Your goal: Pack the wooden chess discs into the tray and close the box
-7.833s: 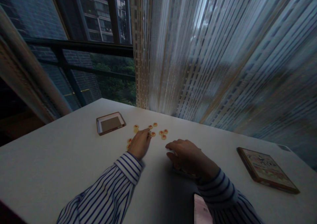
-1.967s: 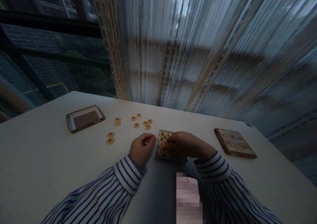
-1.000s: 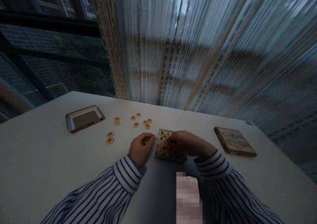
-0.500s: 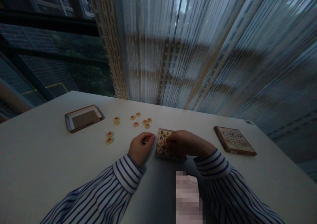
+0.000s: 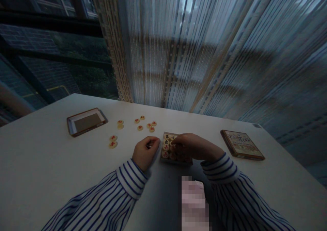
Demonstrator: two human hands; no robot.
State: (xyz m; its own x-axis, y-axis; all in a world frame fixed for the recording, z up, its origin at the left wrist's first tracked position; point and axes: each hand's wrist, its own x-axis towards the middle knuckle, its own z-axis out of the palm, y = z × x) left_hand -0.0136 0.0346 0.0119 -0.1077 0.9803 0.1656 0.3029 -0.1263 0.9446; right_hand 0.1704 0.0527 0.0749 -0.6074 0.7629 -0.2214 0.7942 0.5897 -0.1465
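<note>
Dim room, string curtain (image 5: 158,57) along the far side, dark window rail (image 5: 51,22) at left with brick wall (image 5: 28,42) and greenery (image 5: 84,78) outside. White bench (image 5: 66,169) carries everything.

Piece box (image 5: 176,162) sits on the bench between the hands, uncovered, round game pieces packed in rows. Visible left column: two black-marked at the far end, two red-marked nearer. Right part is hidden under the right hand (image 5: 195,146).

Right hand is over the box, fingers bent down onto the pieces; tips hidden, can't tell if it's pinching one. Left hand (image 5: 145,151) is curled just left of the box, thumb and forefinger together; can't make out anything between them.

Ten loose pieces (image 5: 140,128) lie on the bench left of and beyond the box: some alone, some in touching groups. Nine show red marks, one shows a plain face.

Open shallow tray (image 5: 88,122) far left, brown panel inside. Flat printed case (image 5: 242,144) lies right, well apart. Pink pixelated item (image 5: 194,200) nearest the wearer, beside the right striped sleeve (image 5: 230,180).
</note>
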